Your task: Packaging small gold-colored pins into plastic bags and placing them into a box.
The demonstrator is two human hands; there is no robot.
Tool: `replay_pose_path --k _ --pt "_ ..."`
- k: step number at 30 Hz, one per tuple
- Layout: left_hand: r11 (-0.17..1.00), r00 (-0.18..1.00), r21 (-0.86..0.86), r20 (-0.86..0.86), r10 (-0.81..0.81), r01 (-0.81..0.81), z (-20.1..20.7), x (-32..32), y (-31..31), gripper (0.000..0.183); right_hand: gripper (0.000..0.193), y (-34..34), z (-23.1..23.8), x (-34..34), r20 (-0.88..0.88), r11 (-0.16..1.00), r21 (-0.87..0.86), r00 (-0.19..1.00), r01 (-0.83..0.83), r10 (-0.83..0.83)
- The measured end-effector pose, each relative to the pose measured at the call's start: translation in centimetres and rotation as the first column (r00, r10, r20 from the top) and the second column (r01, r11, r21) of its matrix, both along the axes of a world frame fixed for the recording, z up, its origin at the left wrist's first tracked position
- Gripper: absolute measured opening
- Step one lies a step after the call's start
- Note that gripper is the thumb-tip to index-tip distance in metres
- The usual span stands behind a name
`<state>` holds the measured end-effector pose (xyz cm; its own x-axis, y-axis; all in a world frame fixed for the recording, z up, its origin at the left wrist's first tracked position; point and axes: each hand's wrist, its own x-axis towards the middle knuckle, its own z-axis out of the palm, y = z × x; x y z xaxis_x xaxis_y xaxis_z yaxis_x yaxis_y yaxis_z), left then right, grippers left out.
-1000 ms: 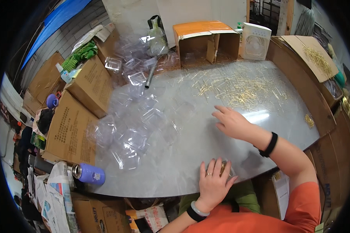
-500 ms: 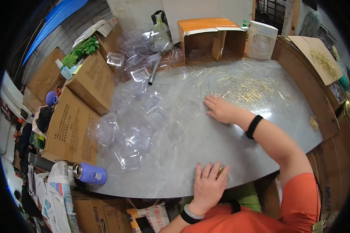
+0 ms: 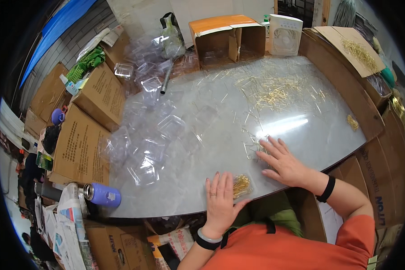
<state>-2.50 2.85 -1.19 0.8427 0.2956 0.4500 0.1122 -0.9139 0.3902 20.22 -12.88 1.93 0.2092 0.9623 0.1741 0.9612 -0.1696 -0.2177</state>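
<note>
1. The left hand [image 3: 220,200] lay flat on the grey table [image 3: 189,171], fingers together and pointing away from the body, clamped on nothing. Its thumb side touched a small clear pack of gold pins [image 3: 241,185], which sat just to the right of that palm near the table's front edge.

2. The right hand [image 3: 281,162] was also spread flat, fingers apart, palm pressing on a few loose gold pins [image 3: 252,146] at its fingertips. It gripped nothing that could be seen.

3. What had just changed: half a second before, the right hand was stretched well out toward the middle of the table; now it had come back close to the body, with the pins under its fingers dragged along. The left hand had shifted little, but the filled pack beside it had not shown earlier.

4. That change suggested, as a judgement, that pins were being raked toward the front edge and gathered near the pack, so the sorting was in mid-cycle.

5. Beyond the right hand's fingertips lay the big scatter of gold pins [image 3: 274,92], well apart. Away to the left of the left hand lay empty clear plastic shells [image 3: 144,153], and nearer the edge a purple flask [image 3: 102,195] on its side.
</note>
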Motion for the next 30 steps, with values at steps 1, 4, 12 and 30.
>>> replay_pose_path --k 1,4,12,30 --pt "1.000 1.000 -0.004 -0.016 -0.002 0.002 -0.2 -0.1 0.2 0.088 0.054 0.1 -0.2 -0.9 0.007 0.996 0.023 0.996 0.088 -0.088" --pt "1.000 0.997 0.010 -0.077 -0.003 0.004 -0.4 -0.4 0.8 0.091 0.051 1.0 -0.9 -2.0 0.024 0.993 0.069 0.995 0.094 -0.096" --pt "0.982 0.982 0.050 -0.029 0.185 -0.184 1.9 -1.0 2.7 0.085 0.037 0.9 -3.8 -0.9 -0.265 0.903 0.307 0.938 0.301 -0.223" --pt "1.000 0.990 -0.016 -0.143 0.016 -0.018 0.8 3.4 -2.3 0.088 0.036 -4.4 -0.6 -3.1 -0.133 0.931 0.259 0.965 0.256 -0.228"
